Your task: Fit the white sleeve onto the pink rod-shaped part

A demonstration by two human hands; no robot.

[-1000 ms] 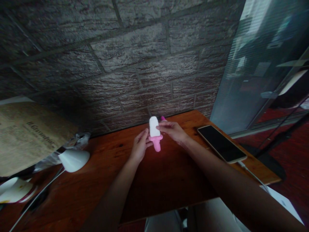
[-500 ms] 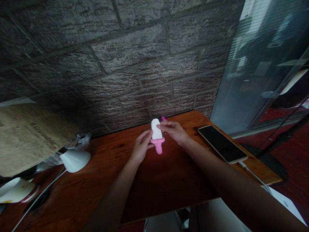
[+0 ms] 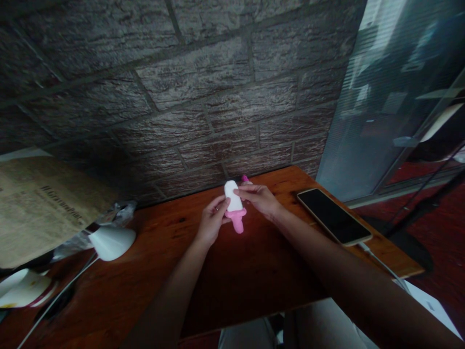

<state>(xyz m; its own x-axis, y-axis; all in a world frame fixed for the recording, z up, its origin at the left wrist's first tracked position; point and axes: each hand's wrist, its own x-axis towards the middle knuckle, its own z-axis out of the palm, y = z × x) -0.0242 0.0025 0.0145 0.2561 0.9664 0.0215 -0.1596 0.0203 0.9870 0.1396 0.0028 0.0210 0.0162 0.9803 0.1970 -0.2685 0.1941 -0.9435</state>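
Both of my hands hold a small popsicle-shaped object (image 3: pixel 233 203) with a white upper part and a pink base and stub handle, just above the wooden table (image 3: pixel 232 271) near the wall. My left hand (image 3: pixel 210 220) pinches its left side at the pink base. My right hand (image 3: pixel 258 198) closes its fingers on the white top from the right. A small pink tip (image 3: pixel 244 178) shows just behind my right hand's fingers.
A dark smartphone (image 3: pixel 334 215) lies face up at the table's right, with a white cable (image 3: pixel 381 264) at its near end. A white lamp head (image 3: pixel 111 241), crumpled clear plastic (image 3: pixel 116 213) and a newspaper (image 3: pixel 43 203) are at the left. A brick wall (image 3: pixel 203 97) stands behind.
My left hand's fingers have closed in onto the object's pink base, and the object has tilted slightly and sunk a little. My right hand has shifted onto the white top.
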